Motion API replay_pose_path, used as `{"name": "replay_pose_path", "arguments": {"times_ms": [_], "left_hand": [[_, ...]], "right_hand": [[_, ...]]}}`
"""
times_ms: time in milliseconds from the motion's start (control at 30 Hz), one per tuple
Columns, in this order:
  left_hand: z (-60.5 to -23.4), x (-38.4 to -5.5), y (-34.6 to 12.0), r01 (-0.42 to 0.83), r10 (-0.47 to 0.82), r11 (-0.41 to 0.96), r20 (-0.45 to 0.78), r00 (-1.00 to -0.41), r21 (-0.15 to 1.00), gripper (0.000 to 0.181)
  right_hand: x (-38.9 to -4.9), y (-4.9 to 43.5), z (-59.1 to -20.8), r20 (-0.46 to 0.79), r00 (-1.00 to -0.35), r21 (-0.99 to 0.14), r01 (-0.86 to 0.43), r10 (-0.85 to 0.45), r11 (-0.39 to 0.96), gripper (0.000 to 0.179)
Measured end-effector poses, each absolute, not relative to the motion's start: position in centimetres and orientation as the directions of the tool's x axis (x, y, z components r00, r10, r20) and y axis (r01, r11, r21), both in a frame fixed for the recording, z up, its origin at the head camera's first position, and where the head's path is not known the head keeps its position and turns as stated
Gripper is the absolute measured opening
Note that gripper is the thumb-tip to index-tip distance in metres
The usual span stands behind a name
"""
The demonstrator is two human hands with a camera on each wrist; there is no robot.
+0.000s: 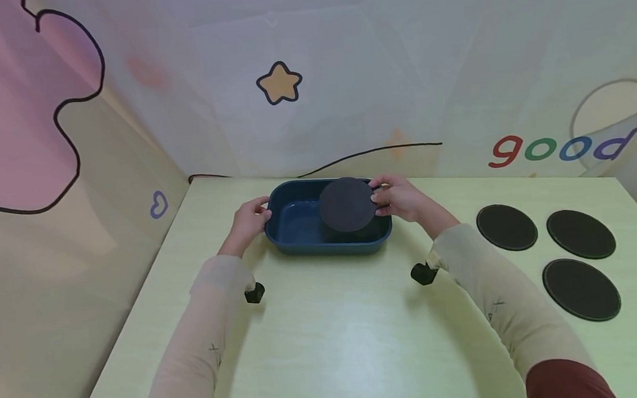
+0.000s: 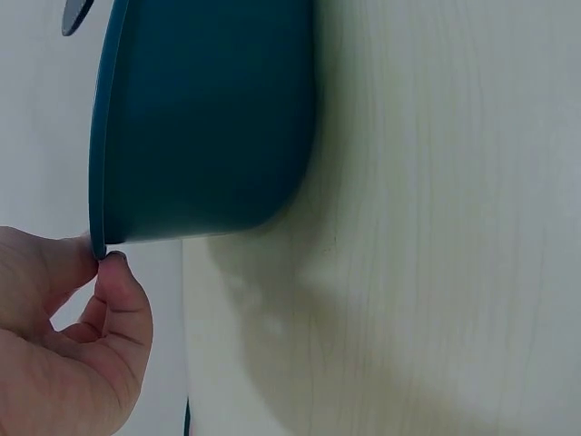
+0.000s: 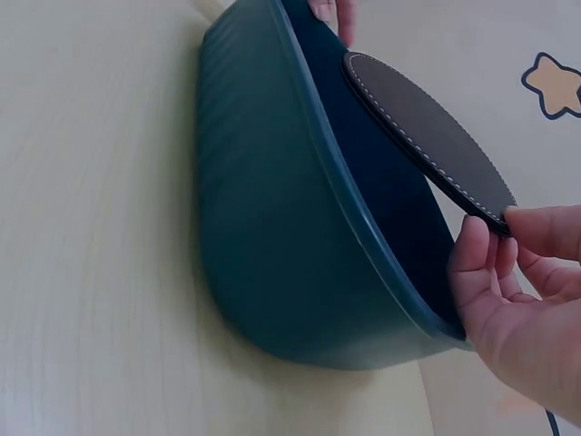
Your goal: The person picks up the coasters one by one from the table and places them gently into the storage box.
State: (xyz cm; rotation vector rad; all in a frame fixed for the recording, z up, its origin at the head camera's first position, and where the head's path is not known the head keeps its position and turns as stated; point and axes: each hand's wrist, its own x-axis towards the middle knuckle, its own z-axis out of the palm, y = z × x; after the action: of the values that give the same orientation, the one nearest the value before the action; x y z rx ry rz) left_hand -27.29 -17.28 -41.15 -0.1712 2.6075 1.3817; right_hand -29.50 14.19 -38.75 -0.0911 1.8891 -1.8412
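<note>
A deep blue plastic basin (image 1: 298,225) with rounded corners stands near the back of the table. My left hand (image 1: 246,225) pinches its left rim between thumb and fingers, as the left wrist view shows up close at the basin's rim (image 2: 102,163). At the basin's right side my right hand (image 1: 398,198) pinches a round black coaster (image 1: 346,204) by its edge. White stitching runs round the coaster (image 3: 431,127) in the right wrist view. It is tilted above the basin's opening, hiding part of the inside.
Three similar black coasters lie flat on the right of the table: one coaster (image 1: 506,227) at the back, another coaster (image 1: 580,233) to its right and a third coaster (image 1: 581,290) nearer. A printed cloth wall (image 1: 355,85) rises behind the pale wooden table (image 1: 339,339).
</note>
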Motion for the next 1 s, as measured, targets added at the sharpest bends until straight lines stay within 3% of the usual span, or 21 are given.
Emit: {"name": "replay_pose_path", "arguments": {"times_ms": [533, 1000], "left_hand": [[-42.4, -28.3, -18.0, -0.158, -0.008, 0.557, -0.185, -0.983, 0.816, 0.039], [-41.3, -27.3, -17.4, -0.154, -0.003, 0.585, -0.188, -0.982, 0.796, 0.041]], "right_hand": [[-30.4, 10.0, -40.3, -0.373, -0.899, -0.927, 0.354, -0.228, 0.122, 0.021], [-30.2, 8.5, -41.9, -0.413, -0.891, -0.908, 0.388, -0.188, 0.157, 0.024]]}}
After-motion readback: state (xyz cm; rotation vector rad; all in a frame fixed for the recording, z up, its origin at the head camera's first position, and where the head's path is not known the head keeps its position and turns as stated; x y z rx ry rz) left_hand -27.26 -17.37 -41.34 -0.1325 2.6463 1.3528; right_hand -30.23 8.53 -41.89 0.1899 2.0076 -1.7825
